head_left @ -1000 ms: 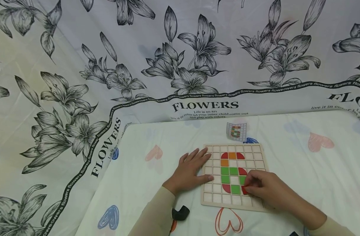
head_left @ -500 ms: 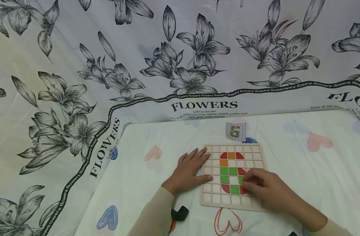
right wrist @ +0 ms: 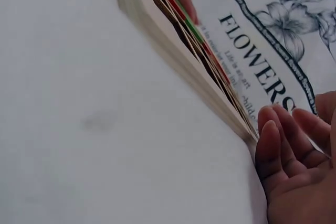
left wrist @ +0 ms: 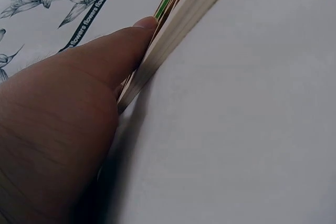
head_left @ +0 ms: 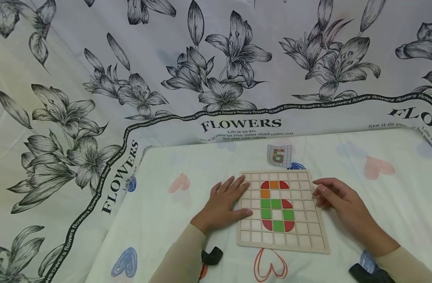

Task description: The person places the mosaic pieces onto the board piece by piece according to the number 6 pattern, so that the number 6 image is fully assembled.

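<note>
A square wooden grid board (head_left: 309,218) lies on the cloth, with red, orange and green tiles (head_left: 276,203) forming a figure like a 6. The lower right corner of the figure holds a rounded red tile (head_left: 289,226), flat in its cell. My left hand (head_left: 223,206) rests spread along the board's left edge, fingertips and thumb overlapping the frame. Just off the right edge is my right hand (head_left: 346,210), its fingers loosely bent and holding nothing. In the right wrist view, the right fingertips (right wrist: 270,129) come close to the board's corner.
Behind the board stands a small, slightly curled card (head_left: 279,156) with a similar coloured figure on a grid. Black devices show by the left wrist (head_left: 212,256) and right wrist (head_left: 371,274). A flower-printed sheet (head_left: 233,78) hangs behind the heart-patterned cloth (head_left: 159,220).
The right hand has let go of the red tile at the figure's lower right and moved up and right, off the board. The left hand stays on the left edge.
</note>
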The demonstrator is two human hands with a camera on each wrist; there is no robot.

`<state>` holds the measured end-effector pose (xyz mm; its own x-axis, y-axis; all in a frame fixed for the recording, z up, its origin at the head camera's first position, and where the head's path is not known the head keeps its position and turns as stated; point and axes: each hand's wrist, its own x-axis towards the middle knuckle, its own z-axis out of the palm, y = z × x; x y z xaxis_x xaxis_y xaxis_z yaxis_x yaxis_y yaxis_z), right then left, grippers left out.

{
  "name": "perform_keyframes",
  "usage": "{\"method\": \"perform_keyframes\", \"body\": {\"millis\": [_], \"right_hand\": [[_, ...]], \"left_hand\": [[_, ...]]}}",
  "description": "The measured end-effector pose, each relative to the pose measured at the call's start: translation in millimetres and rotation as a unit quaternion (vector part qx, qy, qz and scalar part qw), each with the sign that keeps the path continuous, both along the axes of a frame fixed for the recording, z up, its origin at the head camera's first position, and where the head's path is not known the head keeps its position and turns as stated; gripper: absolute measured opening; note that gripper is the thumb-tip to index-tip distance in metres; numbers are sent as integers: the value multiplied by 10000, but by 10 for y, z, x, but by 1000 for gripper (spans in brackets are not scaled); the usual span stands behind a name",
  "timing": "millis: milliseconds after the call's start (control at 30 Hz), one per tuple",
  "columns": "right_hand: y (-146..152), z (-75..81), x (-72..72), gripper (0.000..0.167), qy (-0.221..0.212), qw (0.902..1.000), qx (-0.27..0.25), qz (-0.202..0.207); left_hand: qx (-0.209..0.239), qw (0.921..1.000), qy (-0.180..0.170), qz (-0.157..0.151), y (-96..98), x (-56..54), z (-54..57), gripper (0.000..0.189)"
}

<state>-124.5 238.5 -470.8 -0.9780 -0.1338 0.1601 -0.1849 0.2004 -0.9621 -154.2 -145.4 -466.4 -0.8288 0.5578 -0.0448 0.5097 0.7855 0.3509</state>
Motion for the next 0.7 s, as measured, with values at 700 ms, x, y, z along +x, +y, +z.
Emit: {"method": "perform_keyframes", "body": {"millis": [700], "right_hand": [[32,161,9,23,396,9876,1459,-433]], "left_hand": [[251,9982,-428,335,-88,76,16,89]]}}
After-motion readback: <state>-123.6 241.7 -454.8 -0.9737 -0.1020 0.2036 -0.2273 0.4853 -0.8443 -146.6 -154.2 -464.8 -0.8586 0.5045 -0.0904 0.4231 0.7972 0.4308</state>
